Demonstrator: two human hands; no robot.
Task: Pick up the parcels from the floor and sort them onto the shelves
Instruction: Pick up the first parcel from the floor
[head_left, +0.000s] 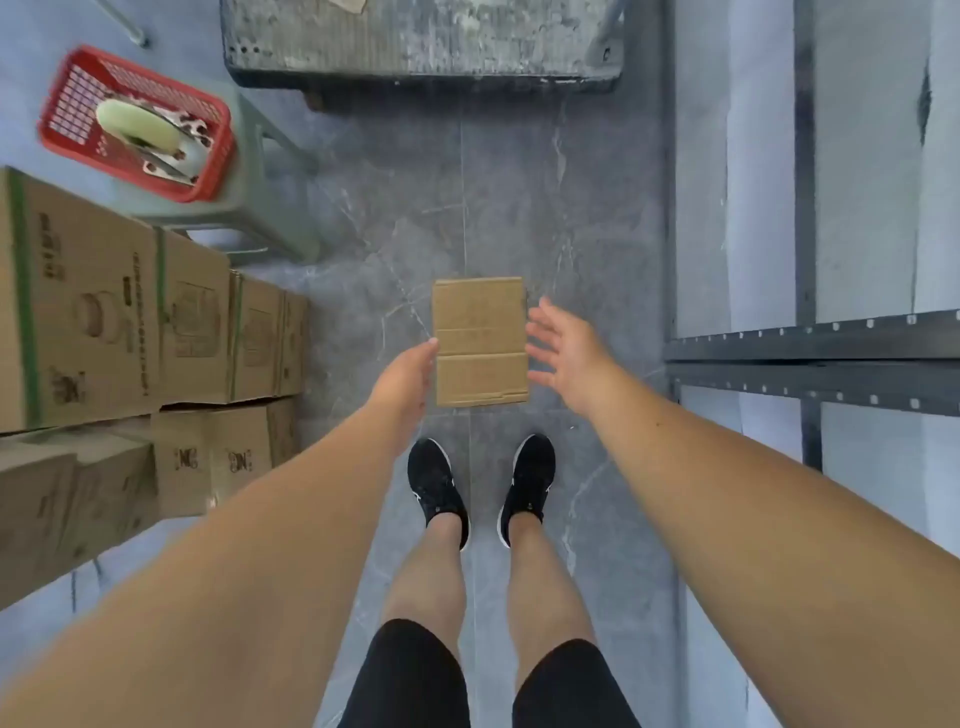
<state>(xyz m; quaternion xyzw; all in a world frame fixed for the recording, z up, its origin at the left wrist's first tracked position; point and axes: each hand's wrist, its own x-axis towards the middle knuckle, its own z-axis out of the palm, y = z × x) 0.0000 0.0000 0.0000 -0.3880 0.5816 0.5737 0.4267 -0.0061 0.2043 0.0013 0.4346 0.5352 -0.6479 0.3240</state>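
A small brown cardboard parcel (480, 340) lies flat on the grey tiled floor just ahead of my feet. My left hand (408, 376) is at the parcel's left edge, a fingertip at or near the cardboard, holding nothing. My right hand (563, 348) hovers beside the parcel's right edge with fingers spread, apart from it. The metal shelves (810, 348) with grey frames and white boards stand along the right.
Stacked brown cartons (130, 332) line the left side. A red basket (135, 122) with tape rolls sits on a grey-green stool (270, 208) at upper left. A worn grey platform (421, 47) lies at the far end of the aisle.
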